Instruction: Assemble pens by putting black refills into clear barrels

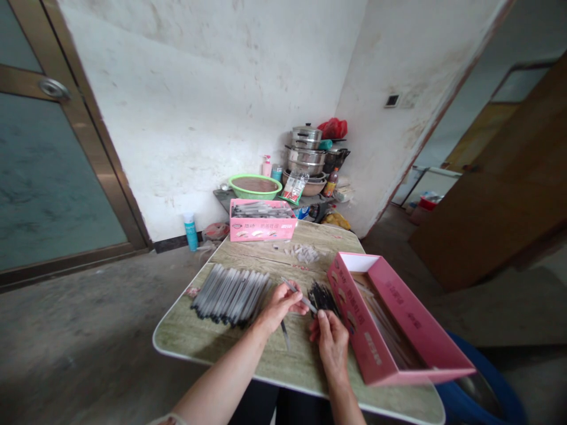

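A slim, clear-grey pen (pixel 305 300) slants between my two hands above the table. My left hand (pixel 284 302) is closed around its middle. At the pen's lower right end, my right hand (pixel 330 337) pinches with thumb and forefinger; any small part there is hidden. Below my left hand, another pen-like piece (pixel 284 335), dark at the top and pale at the tip, points toward the front edge. Left of my hands lies a row of clear pens with dark ends (pixel 233 295). Thin black pieces (pixel 322 297) are heaped just beyond my right hand.
A pink open box (pixel 370 330) with long thin pieces inside stands at the table's right. Another pink box (pixel 263 230), full of pens, sits at the far edge. Small whitish pieces (pixel 305 254) lie nearby on the wood-patterned table (pixel 248 349). Behind are pots (pixel 305 159) and a green basin (pixel 254 193).
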Action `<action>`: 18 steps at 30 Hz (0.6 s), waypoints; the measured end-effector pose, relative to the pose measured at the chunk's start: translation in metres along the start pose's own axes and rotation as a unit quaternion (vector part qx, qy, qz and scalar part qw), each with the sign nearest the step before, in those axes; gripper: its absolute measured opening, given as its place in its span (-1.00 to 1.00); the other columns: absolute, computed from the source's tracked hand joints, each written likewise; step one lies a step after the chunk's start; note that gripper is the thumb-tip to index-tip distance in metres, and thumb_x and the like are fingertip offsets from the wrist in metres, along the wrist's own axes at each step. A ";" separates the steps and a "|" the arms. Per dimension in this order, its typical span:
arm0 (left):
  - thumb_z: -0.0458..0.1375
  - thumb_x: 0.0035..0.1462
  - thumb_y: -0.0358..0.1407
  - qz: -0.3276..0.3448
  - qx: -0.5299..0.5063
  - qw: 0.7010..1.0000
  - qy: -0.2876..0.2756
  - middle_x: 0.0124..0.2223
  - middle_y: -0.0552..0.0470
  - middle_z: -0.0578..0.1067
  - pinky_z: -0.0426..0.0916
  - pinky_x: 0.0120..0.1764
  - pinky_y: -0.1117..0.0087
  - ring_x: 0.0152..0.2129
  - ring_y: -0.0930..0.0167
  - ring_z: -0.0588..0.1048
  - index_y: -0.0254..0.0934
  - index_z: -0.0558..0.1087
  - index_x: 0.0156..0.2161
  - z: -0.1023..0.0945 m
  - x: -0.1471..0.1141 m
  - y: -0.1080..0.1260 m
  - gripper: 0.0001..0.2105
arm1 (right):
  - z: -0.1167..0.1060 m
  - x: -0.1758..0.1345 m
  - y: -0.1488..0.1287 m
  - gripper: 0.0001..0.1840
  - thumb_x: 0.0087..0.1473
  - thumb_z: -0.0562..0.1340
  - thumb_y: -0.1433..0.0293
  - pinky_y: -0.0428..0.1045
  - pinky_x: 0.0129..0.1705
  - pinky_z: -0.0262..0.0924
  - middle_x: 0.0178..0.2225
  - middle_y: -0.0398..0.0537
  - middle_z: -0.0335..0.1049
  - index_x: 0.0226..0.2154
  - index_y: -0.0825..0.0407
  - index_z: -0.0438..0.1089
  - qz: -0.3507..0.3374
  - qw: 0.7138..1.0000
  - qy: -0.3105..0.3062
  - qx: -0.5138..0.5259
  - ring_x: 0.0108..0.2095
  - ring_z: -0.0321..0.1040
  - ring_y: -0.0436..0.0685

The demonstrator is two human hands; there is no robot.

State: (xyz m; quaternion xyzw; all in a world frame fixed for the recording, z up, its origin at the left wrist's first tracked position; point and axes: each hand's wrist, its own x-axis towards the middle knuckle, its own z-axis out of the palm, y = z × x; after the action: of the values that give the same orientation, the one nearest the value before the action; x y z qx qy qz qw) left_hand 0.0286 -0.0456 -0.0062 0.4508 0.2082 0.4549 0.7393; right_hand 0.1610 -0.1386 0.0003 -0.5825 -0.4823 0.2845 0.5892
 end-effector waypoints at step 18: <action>0.28 0.02 -0.15 0.006 -0.008 1.000 0.018 -0.40 -0.02 0.56 0.45 -0.40 0.39 -0.50 0.37 0.55 -0.30 0.29 -0.22 -0.001 0.001 0.002 -0.66 | 0.001 0.000 0.000 -0.70 0.18 0.15 0.16 -0.11 -0.56 0.14 -0.56 -0.18 0.34 -0.32 0.06 0.36 -0.017 1.000 -0.002 0.003 -0.62 0.26 0.01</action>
State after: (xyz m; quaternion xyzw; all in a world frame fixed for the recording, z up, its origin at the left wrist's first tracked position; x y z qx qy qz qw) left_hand 0.0280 -0.0440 -0.0049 0.4378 0.2151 0.4690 0.7363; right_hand 0.1604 -0.1382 0.0000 -0.5715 -0.4929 0.2772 0.5947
